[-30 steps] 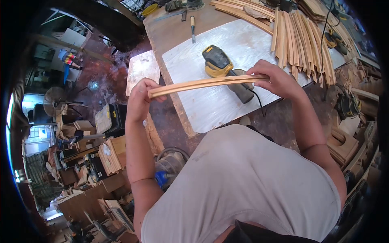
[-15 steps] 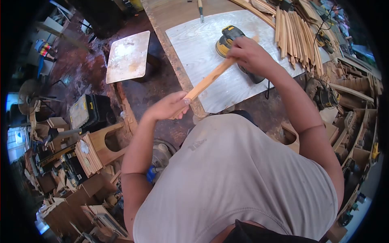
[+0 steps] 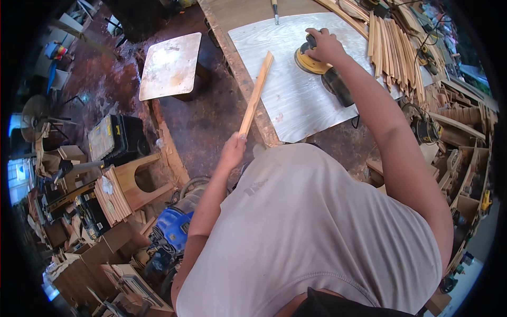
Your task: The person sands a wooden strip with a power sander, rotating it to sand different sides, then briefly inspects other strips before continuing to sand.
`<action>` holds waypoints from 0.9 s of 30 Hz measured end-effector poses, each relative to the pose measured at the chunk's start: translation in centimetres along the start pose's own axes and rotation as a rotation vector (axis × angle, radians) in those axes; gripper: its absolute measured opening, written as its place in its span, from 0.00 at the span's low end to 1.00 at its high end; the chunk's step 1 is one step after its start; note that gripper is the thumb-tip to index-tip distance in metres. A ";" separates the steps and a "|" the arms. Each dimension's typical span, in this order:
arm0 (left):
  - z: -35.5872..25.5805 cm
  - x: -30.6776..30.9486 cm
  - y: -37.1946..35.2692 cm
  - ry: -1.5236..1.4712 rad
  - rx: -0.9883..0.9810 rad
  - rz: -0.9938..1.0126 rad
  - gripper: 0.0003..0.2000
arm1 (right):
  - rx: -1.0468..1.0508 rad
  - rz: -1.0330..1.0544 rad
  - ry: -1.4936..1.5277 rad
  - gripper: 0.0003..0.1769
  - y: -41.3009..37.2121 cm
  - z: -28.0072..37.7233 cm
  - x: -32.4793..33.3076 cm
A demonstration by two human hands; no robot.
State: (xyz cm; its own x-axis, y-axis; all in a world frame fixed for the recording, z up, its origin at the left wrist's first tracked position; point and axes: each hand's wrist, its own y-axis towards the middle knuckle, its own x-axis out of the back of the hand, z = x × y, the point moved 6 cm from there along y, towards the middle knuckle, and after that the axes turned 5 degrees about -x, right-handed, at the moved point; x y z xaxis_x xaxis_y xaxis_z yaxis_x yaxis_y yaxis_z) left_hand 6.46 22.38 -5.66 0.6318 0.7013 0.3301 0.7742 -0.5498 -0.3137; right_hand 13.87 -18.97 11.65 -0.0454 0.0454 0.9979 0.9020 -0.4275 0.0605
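My left hand (image 3: pixel 233 150) is closed around the lower end of a narrow wooden strip (image 3: pixel 257 94). The strip slants up and away, its far end over the pale board (image 3: pixel 253 39) on the workbench. On that board rests a yellow and black orbital sander (image 3: pixel 312 63), its dark dust canister pointing toward me. My right hand (image 3: pixel 326 46) grips the top of the sander, fingers curled over its head and thumb on the near side. Part of the sander's body is hidden under this hand.
A chisel (image 3: pixel 275 13) lies at the board's far edge. Several wooden strips (image 3: pixel 393 50) are stacked at the right. Left of the bench stand a square-topped stool (image 3: pixel 171 66) and a black toolbox (image 3: pixel 119 138). A blue machine (image 3: pixel 173 228) sits beside my left arm.
My right hand has let go of the wooden strip and taken hold of the sander. My left hand has drawn the strip back and tilted it more upright.
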 end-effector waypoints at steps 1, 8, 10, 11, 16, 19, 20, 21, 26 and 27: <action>-0.4 -0.3 0.3 0.029 -0.019 0.005 0.19 | -0.007 0.030 -0.002 0.42 0.6 -0.1 -0.2; -3.2 -1.6 2.9 0.170 -0.001 0.016 0.23 | -0.049 0.061 0.160 0.36 2.1 -1.9 -0.1; -3.5 -1.8 3.6 0.217 -0.039 -0.007 0.23 | 0.009 0.007 0.176 0.35 1.5 -0.9 1.3; -3.6 -1.8 4.1 0.270 -0.075 -0.026 0.23 | 0.062 -0.044 0.199 0.35 1.0 0.0 2.1; -5.1 -2.4 5.7 0.247 -0.051 0.034 0.24 | 0.263 -0.052 0.237 0.33 -2.1 7.0 3.7; -6.5 -2.4 6.4 0.241 -0.026 0.070 0.25 | 0.328 0.009 0.224 0.31 -4.3 11.0 3.0; -6.8 -2.4 6.5 0.257 -0.034 0.082 0.26 | 0.346 0.048 0.210 0.31 -5.2 12.2 2.8; -6.4 -2.5 6.5 0.252 -0.024 0.081 0.26 | 0.353 0.057 0.210 0.31 -6.1 13.2 2.9; -6.7 -2.5 4.9 0.251 0.016 0.040 0.27 | 0.469 0.130 0.138 0.31 -8.3 16.6 3.4; -6.4 -2.5 4.9 0.252 0.024 0.039 0.27 | 0.470 0.119 0.124 0.31 -7.6 16.7 2.9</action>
State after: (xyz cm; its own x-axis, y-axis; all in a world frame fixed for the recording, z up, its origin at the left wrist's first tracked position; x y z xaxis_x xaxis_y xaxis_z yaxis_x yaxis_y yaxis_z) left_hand 8.94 15.00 -2.33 0.6534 0.5429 0.5276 0.7496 -0.5615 -0.3506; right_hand 14.05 -0.55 13.75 0.0442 -0.0983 0.9942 0.9987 0.0309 -0.0414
